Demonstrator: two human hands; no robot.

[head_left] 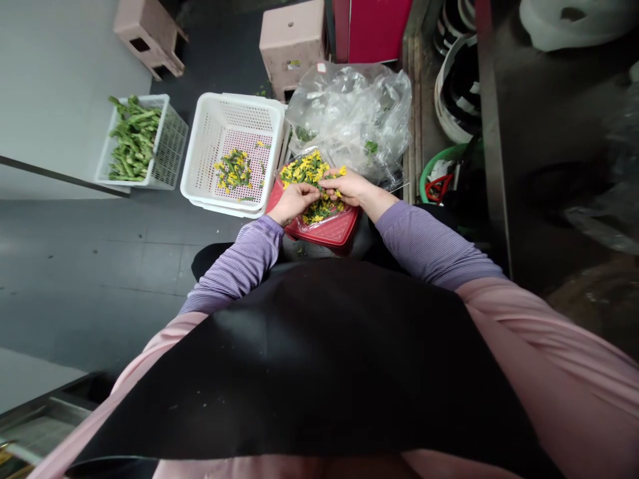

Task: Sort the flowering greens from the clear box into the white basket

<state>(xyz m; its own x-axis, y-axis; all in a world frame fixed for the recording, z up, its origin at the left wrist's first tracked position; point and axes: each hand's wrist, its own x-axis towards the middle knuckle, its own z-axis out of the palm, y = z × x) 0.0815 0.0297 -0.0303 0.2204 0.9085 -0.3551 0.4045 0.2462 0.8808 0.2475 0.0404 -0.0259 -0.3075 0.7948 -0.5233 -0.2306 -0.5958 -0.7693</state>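
Observation:
My right hand [351, 187] is closed in a pinch on a yellow-flowered green sprig [341, 172], whose blossoms show past the fingers. Close beside it, my left hand [296, 202] has thumb and fingertips pressed together; what lies between them is too small to make out. Both hands are over a heap of yellow-flowered greens [305, 169] on clear plastic, which rests on a red stool-like block [324, 233]. To the left, a white perforated basket [202, 143] has a small pile of yellow-flowered pieces [233, 169] on its bottom.
A large clear plastic bag [349, 100] with some leaves lies beyond the hands. Farther left stands a white basket [170, 150] of thick green stalks [134, 136]. Pink stools [292, 36] stand behind. On the right are a green tub [428, 169] and a dark counter edge [494, 133].

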